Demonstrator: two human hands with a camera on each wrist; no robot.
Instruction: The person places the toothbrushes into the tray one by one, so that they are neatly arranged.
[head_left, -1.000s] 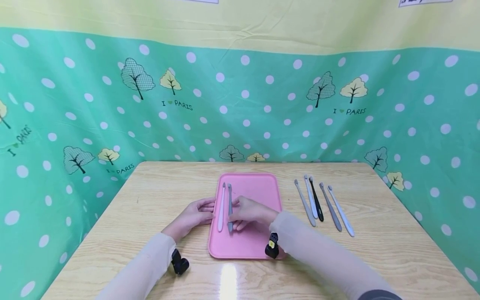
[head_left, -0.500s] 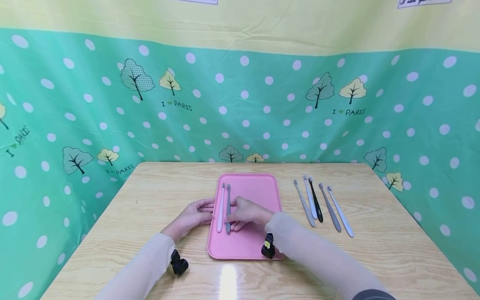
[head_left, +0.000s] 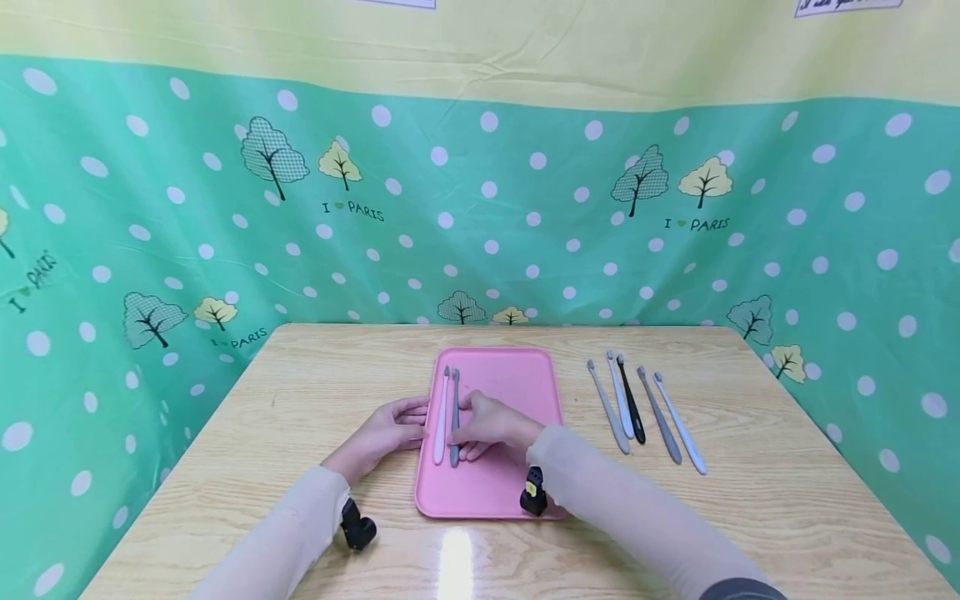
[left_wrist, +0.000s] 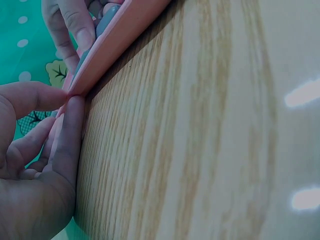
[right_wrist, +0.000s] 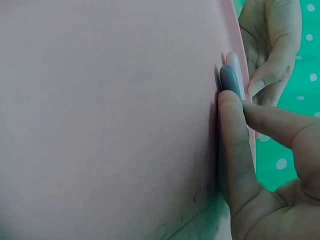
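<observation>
A pink tray [head_left: 487, 492] lies on the table. Along its left side a pale toothbrush [head_left: 440, 429] and a grey toothbrush [head_left: 455, 396] lie side by side, bristle heads at the far end. My right hand [head_left: 497, 422] pinches the grey toothbrush by its handle; in the right wrist view, thumb and finger stand on either side of the grey handle [right_wrist: 229, 76], close beside the pale handle [right_wrist: 232, 58]. At the tray's left edge my left hand [head_left: 384, 435] holds the rim [left_wrist: 107, 57], thumb and a finger meeting on it in the left wrist view.
Right of the tray, several toothbrushes lie in a loose row on the wooden table [head_left: 750, 517]: a grey one [head_left: 609, 408], a black one [head_left: 632, 400] and a white one [head_left: 681, 425] among them. A green dotted curtain [head_left: 487, 225] hangs behind the table.
My right hand has shifted slightly left, sliding the grey toothbrush nearer to the pale one and straightening it alongside. My left hand has stayed at the tray's edge.
</observation>
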